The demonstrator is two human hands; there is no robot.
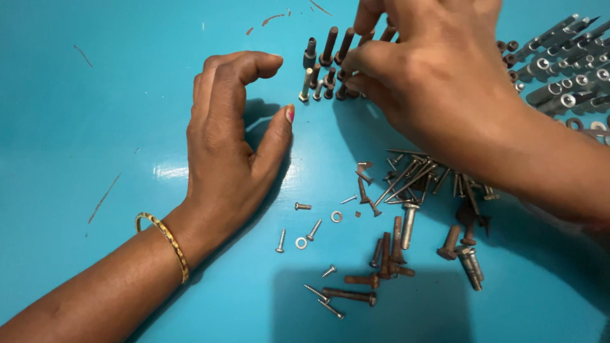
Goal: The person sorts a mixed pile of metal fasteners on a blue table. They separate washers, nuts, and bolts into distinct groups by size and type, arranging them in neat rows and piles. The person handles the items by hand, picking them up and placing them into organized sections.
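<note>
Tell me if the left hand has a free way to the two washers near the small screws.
Probably yes: the left hand rests on the table just beside the washers, with only bare surface and a few small screws between.

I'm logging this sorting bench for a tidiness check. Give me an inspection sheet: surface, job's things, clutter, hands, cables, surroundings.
Surface: turquoise table, scratched and scuffed.
Job's things: upright rusty bolts in rows, at the right hand's fingertips.
Clutter: loose pile of screws and nails; rusty bolts lying flat; two washers; silver bolts lined up at right.
Hands: left hand resting on the table, open, gold bangle on wrist; right hand pinching among the upright bolts, grip contents hidden.
Cables: nothing seen.
Surroundings: nothing seen.
</note>
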